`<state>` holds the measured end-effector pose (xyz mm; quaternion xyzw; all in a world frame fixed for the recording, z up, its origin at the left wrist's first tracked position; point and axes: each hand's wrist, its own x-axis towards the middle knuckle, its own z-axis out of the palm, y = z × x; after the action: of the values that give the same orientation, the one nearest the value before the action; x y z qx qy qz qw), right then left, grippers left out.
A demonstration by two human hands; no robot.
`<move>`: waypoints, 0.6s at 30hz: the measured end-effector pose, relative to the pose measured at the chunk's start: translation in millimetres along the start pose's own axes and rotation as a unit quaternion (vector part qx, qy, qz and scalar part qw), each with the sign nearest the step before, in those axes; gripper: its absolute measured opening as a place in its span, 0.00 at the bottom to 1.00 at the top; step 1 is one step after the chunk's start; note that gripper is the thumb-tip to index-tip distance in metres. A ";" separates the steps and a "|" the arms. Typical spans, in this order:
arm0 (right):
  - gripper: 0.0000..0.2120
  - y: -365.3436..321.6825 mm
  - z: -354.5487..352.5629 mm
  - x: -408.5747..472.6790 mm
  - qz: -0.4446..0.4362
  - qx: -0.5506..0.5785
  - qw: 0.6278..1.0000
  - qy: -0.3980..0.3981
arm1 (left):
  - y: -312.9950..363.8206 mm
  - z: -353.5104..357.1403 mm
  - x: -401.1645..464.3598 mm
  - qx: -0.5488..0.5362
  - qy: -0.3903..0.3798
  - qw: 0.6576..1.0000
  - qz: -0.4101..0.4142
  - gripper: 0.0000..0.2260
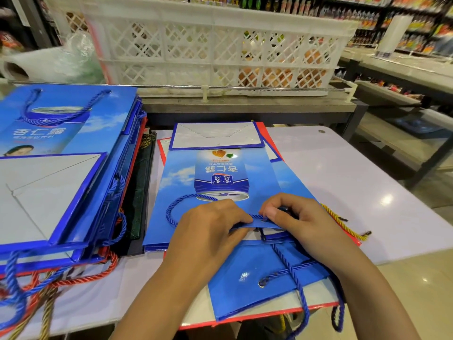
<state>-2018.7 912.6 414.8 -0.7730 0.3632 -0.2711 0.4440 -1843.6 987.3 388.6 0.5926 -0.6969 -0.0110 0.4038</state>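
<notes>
While both hands work at its top rim, the blue paper bag [215,177] lies flat near the middle of the white surface [367,192], its mouth toward the near edge and its folded grey base toward the far edge. Its glossy front carries a printed can under a sky with clouds, seen upside down. A blue rope handle [171,209] loops out from under the left hand [208,231], whose curled fingers pinch the rim. The right hand [304,222] pinches the same rim just beside a metal eyelet, thumb on top.

A second blue bag [245,285] lies under the wrists and overhangs the near edge, its cords trailing down. A yellow cord [343,224] pokes out to the right of the right hand. At the left edge a tall stack of flat bags [61,168] spreads blue, red and gold handles toward the near left corner. Beyond the far edge, behind a metal rail [171,87], stands a white lattice crate [220,45], with a roll of plastic bags [31,65] to its left.
</notes>
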 end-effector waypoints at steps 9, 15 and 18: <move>0.10 6.6 1.4 2.0 -0.009 0.007 0.998 0.068 | 1.5 0.1 1.1 0.005 -0.001 1.000 0.002 0.07; 0.10 7.8 -3.4 0.0 0.002 0.175 0.965 0.198 | 3.5 -3.4 1.2 -0.040 0.006 0.999 -0.006 0.07; 0.09 7.7 -6.9 1.4 0.021 0.252 0.929 0.270 | 4.4 -5.8 3.5 -0.069 0.033 0.997 -0.001 0.08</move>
<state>-2025.5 905.5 411.3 -0.5255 0.4052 -0.5425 0.5152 -1843.8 988.4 396.6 0.5642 -0.6798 -0.0403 0.4668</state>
